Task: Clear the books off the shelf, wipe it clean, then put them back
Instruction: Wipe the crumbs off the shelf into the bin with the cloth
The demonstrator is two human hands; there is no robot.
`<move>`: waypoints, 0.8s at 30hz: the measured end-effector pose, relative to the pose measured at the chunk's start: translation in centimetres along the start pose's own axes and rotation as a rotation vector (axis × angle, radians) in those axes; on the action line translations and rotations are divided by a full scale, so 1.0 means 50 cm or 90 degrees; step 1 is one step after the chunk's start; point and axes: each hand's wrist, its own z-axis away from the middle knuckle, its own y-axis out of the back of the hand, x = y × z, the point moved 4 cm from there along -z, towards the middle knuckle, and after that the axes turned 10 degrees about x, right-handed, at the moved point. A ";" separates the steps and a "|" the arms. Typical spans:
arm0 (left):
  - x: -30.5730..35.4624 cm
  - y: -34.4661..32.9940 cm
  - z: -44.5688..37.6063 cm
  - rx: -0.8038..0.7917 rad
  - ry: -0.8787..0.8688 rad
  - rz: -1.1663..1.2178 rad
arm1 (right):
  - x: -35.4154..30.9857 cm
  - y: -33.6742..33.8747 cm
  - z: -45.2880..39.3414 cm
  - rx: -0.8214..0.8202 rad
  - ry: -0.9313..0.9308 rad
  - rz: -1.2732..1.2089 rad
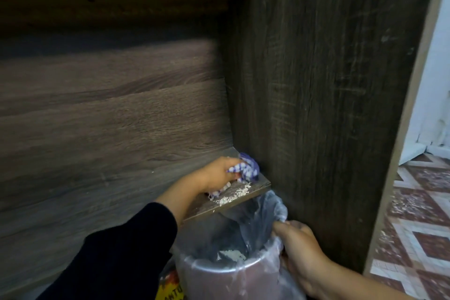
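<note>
Left hand [216,174] fingers clamp a blue-checked cloth [246,169] on the dark wooden shelf [121,153], pale dust [233,195] just below them. Right hand [298,242] fingers pinch the clear plastic liner [265,214] of a round metal bin [231,277] holding dust.

Two arms come up from the near edge, and they're dressed differently. The left arm wears a black long sleeve [117,251], a loose, soft-looking fabric with no print or logo showing, and its cuff ends partway along the forearm, leaving the wrist and the left hand [216,173] bare. The right arm shows no sleeve at all in view, bare from the frame's edge to the right hand [299,246]. No rings, watch, bracelet or gloves are visible on either hand.
</note>
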 end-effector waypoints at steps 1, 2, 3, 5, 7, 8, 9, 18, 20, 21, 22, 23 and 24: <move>0.010 -0.001 0.020 -0.009 -0.037 -0.006 | -0.004 0.000 0.012 0.000 -0.007 0.010; 0.020 -0.001 0.040 -0.024 -0.064 -0.007 | -0.005 0.002 0.015 0.000 -0.010 0.015; 0.027 0.001 0.060 -0.043 -0.076 -0.001 | -0.006 0.003 0.021 -0.001 -0.015 0.021; 0.035 0.010 0.088 -0.051 -0.064 0.076 | -0.009 0.009 0.028 0.005 -0.019 0.010; 0.029 0.040 0.097 0.039 -0.011 0.183 | -0.010 0.015 0.028 0.011 -0.019 0.023; 0.017 0.058 0.097 0.124 0.026 0.209 | -0.009 0.017 0.027 0.011 -0.023 0.026; -0.009 0.074 0.095 0.216 0.067 0.198 | -0.006 0.019 0.025 0.010 -0.027 0.028; -0.142 0.032 0.013 0.185 0.248 -0.184 | 0.008 0.010 -0.004 -0.014 -0.006 0.030; -0.167 0.018 -0.039 0.180 0.222 -0.160 | 0.008 0.006 -0.011 -0.013 0.001 0.019; -0.174 0.006 -0.063 0.168 0.212 -0.137 | 0.009 0.004 -0.014 -0.013 0.004 0.014; -0.157 0.001 -0.074 0.148 0.199 -0.124 | 0.011 0.003 -0.018 -0.013 0.004 0.011; -0.127 -0.003 -0.080 0.120 0.183 -0.125 | 0.012 0.002 -0.022 -0.010 0.000 0.006; -0.105 -0.006 -0.090 0.113 0.154 -0.130 | 0.013 0.002 -0.024 -0.010 -0.003 0.001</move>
